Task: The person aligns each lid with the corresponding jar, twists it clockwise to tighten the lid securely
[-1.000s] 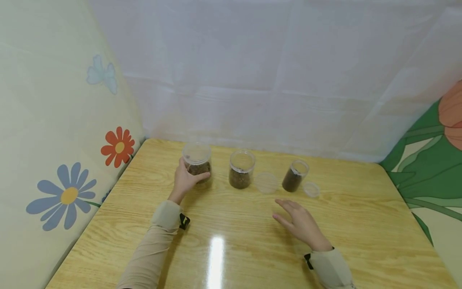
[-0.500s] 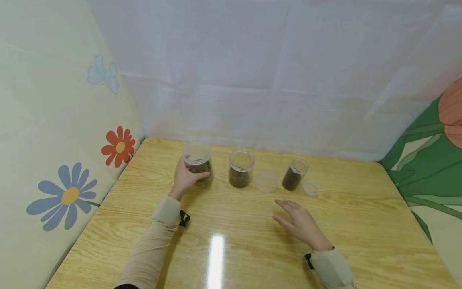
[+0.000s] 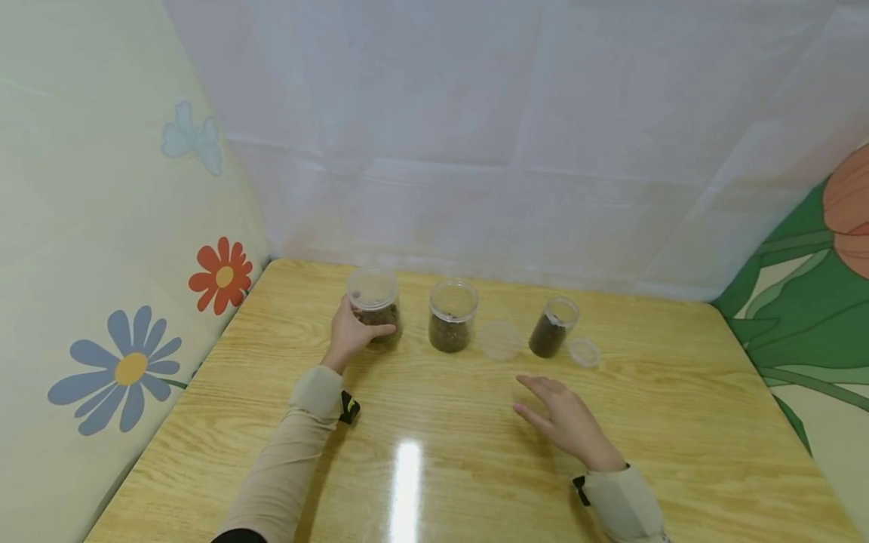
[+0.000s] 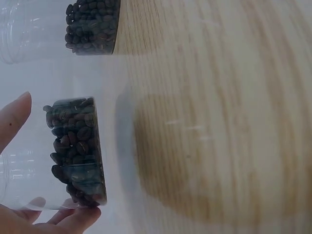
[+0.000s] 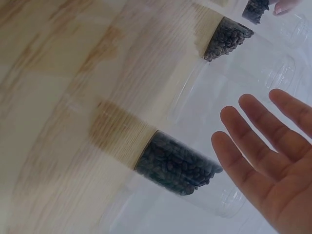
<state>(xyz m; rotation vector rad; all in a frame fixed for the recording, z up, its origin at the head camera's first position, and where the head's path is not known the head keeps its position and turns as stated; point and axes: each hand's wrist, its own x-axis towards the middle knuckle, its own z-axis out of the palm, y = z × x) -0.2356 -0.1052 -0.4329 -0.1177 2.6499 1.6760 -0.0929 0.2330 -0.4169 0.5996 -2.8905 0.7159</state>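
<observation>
While my left hand point(image 3: 348, 333) grips leftmost jar point(image 3: 377, 308) of dark beans point(image 4: 78, 141) near back edge of table point(image 3: 462, 411), thumb one side, fingers other, right hand point(image 3: 565, 422) just chilling, fingers loose, near small jar point(image 3: 551, 332). Middle jar point(image 3: 450, 332) between, flat clear lid point(image 3: 500, 341) beside it.
</observation>
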